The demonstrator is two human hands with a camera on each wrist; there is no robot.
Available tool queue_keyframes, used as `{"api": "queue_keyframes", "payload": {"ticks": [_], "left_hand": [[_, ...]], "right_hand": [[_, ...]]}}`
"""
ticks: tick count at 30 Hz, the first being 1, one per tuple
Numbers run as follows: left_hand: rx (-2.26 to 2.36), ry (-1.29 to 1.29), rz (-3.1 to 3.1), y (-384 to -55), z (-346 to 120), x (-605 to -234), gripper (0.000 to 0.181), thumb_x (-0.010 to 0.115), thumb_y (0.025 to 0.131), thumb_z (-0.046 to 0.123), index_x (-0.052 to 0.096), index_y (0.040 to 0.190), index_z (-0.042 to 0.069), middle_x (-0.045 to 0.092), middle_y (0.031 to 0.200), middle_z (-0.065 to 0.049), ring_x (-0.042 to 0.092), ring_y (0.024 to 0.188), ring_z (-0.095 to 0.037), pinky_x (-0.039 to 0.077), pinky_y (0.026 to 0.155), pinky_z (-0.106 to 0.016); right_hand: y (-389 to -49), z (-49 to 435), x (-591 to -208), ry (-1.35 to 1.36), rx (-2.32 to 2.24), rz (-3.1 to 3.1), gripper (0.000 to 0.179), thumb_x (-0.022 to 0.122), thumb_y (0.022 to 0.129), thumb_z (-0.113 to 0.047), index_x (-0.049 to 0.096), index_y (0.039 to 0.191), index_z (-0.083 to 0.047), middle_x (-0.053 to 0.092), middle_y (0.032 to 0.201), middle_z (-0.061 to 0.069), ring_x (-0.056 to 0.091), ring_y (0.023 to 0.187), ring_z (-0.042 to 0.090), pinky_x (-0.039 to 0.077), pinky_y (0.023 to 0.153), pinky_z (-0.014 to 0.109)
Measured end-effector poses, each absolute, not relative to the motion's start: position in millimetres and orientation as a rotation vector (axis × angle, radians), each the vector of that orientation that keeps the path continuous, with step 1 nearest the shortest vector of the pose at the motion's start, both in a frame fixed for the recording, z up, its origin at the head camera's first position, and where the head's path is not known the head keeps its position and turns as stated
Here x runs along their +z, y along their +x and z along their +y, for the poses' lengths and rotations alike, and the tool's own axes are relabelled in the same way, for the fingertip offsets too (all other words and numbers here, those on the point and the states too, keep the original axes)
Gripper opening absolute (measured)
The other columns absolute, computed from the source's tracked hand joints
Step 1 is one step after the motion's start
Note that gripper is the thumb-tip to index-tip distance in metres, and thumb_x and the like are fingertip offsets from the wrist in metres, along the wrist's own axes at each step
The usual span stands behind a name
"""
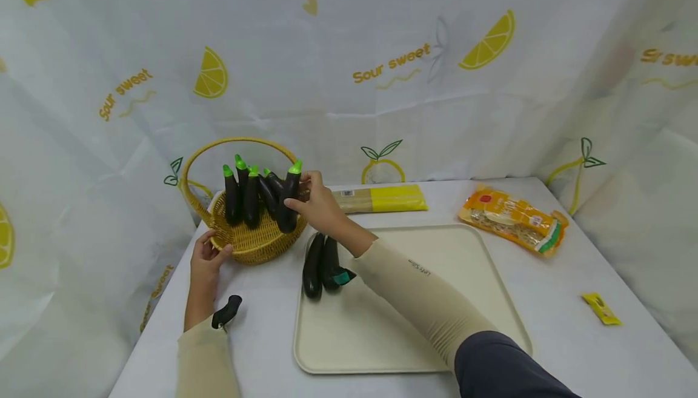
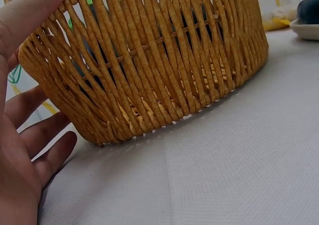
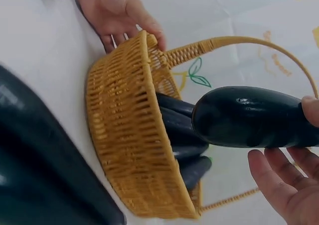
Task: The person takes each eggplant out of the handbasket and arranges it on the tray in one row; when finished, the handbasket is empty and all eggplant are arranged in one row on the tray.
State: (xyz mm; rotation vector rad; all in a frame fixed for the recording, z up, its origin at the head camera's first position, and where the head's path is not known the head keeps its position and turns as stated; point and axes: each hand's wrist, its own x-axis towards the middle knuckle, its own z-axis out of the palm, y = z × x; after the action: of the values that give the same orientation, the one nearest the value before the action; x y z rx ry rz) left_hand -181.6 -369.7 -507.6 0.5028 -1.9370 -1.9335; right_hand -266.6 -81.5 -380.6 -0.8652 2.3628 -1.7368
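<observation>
In my right hand (image 1: 319,204) is a dark eggplant (image 1: 289,201) with a bright green cap, pinched between thumb and fingers at the right side of a wicker basket (image 1: 262,243). The right wrist view shows this eggplant's rounded end over the basket's opening. Several more eggplants (image 1: 251,201) lean inside the basket, green stems up. At the basket's left rim, my left hand (image 1: 207,258) grips the wickerwork; in the left wrist view its thumb lies over the rim and its other fingers sit around the side. Two eggplants (image 1: 313,268) lie side by side on a beige tray (image 1: 414,331).
Behind the tray lies a yellow-ended long package (image 1: 395,198). An orange food bag (image 1: 512,219) rests at the back right, and a small yellow packet (image 1: 601,309) near the right edge. The basket's tall handle (image 1: 240,139) arches above the eggplants. A printed curtain (image 1: 327,101) hangs behind the table.
</observation>
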Motion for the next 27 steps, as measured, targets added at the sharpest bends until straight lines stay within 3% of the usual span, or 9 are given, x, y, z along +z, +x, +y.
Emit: {"api": "queue_keyframes", "payload": {"ticks": [13, 22, 27], "left_hand": [[-1.928, 0.553, -1.941, -177, -374, -505, 0.062, 0.071, 0.089, 0.01, 0.039, 0.142, 0.019, 0.035, 0.154, -0.009, 0.037, 0.136, -0.022, 0.03, 0.11, -0.032], [-1.969, 0.573, -1.921, -182, -375, -503, 0.061, 0.071, 0.089, 0.009, 0.04, 0.141, 0.023, 0.033, 0.155, -0.007, 0.035, 0.136, -0.02, 0.029, 0.111, -0.033], [-1.972, 0.54, -1.909, -183, -370, -504, 0.061, 0.071, 0.089, 0.006, 0.041, 0.141, 0.02, 0.035, 0.154, -0.009, 0.037, 0.134, -0.021, 0.033, 0.108, -0.029]], "right_hand": [[-254, 2, -410, -0.697, -1.846, 2.215, 0.053, 0.063, 0.096, -0.017, 0.027, 0.134, -0.012, 0.057, 0.117, 0.015, 0.06, 0.097, 0.026, 0.056, 0.075, 0.044], [-253, 27, -449, -0.485, -1.862, 2.196, 0.055, 0.062, 0.097, -0.017, 0.029, 0.14, -0.007, 0.057, 0.12, 0.022, 0.059, 0.095, 0.028, 0.054, 0.076, 0.049], [-255, 24, -476, -0.434, -1.911, 2.188, 0.053, 0.062, 0.096, -0.016, 0.034, 0.14, -0.009, 0.06, 0.115, 0.017, 0.06, 0.092, 0.025, 0.054, 0.068, 0.037]]}}
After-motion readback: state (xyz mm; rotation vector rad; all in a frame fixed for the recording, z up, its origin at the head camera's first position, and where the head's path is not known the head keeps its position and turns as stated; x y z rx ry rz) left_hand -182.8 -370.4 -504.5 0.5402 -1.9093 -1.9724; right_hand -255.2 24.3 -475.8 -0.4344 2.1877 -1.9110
